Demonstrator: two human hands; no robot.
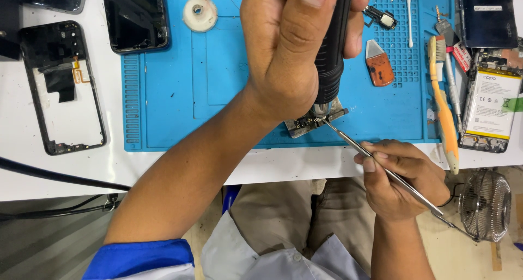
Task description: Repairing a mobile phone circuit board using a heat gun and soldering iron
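My left hand grips a black hot-air tool handle upright, its metal nozzle pointing down at a small circuit board lying at the front edge of the blue work mat. My right hand holds thin metal tweezers, whose tips touch the board just under the nozzle. Part of the board is hidden behind my left hand.
A black phone frame lies at left on the white table, a dark phone shell above it. On the mat: white tape roll, orange pry tool, cotton swab. At right: yellow toothbrush, opened phone with battery, small fan.
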